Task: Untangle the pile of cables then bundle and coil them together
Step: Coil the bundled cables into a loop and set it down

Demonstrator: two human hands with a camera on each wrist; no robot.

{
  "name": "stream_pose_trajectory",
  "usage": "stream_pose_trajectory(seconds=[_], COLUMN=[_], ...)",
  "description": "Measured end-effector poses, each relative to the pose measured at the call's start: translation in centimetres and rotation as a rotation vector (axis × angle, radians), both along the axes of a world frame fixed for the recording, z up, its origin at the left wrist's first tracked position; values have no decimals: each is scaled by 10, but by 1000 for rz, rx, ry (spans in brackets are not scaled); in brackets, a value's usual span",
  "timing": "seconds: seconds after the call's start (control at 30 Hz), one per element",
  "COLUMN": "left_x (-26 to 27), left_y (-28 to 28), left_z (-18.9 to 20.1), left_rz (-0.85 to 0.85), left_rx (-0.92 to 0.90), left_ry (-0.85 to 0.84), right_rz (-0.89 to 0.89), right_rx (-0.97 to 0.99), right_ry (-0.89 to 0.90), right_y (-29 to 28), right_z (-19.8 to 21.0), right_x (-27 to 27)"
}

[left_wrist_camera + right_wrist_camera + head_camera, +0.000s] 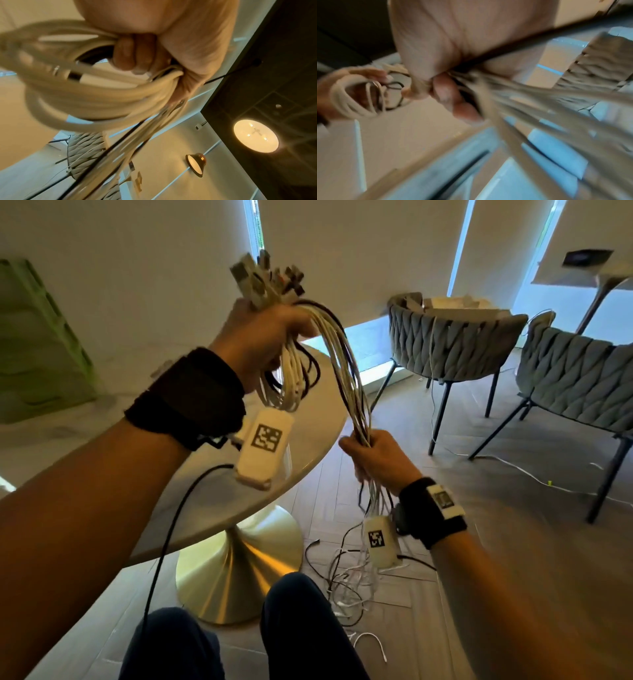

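Observation:
A bundle of white and black cables (342,361) runs between my two hands above the table edge. My left hand (263,337) is raised and grips the coiled loops (96,94), with the plug ends (263,280) sticking up above the fist. Lower and to the right, my right hand (376,457) grips the same bundle (513,92) as a straight bunch. Below that hand the loose cable tails (352,580) hang to the floor in a tangle. The right wrist view is blurred.
A round white table (308,446) on a brass pedestal (236,573) stands at the left under my arms. Two grey woven chairs (455,347) stand at the right, with thin cables on the wooden floor. A green crate (37,344) sits far left. My knees (294,625) are below.

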State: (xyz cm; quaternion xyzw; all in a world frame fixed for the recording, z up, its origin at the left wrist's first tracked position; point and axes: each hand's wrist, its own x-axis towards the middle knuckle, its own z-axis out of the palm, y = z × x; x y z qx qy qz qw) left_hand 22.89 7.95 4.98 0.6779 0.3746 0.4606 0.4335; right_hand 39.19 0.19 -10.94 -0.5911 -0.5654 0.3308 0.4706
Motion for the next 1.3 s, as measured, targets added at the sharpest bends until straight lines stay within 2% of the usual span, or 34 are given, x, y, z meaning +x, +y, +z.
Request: stream_pose_trajectory(seconds=[0.1,0.17,0.27,0.33,0.37,0.43,0.53,0.67,0.7,0.77,0.8,0.93,1.07,1.13,1.2,1.23,1.3], left_x=[-7,-10,-24,-35,-38,-38,-30,-10,-4,6,8,11,13,9,2,-1,-5], left_y=[9,20,35,40,40,37,25,-3,-9,-15,-16,-15,-13,-10,-3,0,3], left_z=[14,10,-4,-13,-18,-25,-30,-39,-43,-50,-52,-47,-42,-35,-25,-20,-14], left_rz=[53,137,278,289,284,280,129,-208,-293,-388,-381,-252,-127,15,163,216,259], left_rx=[-107,-164,-190,-211,-179,-19,277,533,541,445,410,399,463,481,495,490,467], left_ry=[-103,-112,8,143,186,152,135,572,662,846,890,789,937,946,901,865,796], right_rz=[-86,-103,-71,-96,-134,-214,-268,-122,-65,32,57,171,277,269,181,157,146], right_rx=[-134,-140,-112,-154,-189,-245,-283,-283,-264,-200,-171,-141,-104,-35,-1,-25,-120], right_ry=[41,88,224,322,353,355,291,84,51,83,138,394,381,309,80,-26,-100], right_y=[-2,-5,-13,-15,-15,-11,-5,1,1,-2,-3,-4,-4,-5,-7,-7,-7], right_z=[-38,-44,-35,-24,-19,-9,7,30,36,49,55,68,60,49,33,21,-6], right_x=[5,7,8,9,10,10,5,-12,-17,-23,-23,-12,-3,-1,-2,-3,-5])
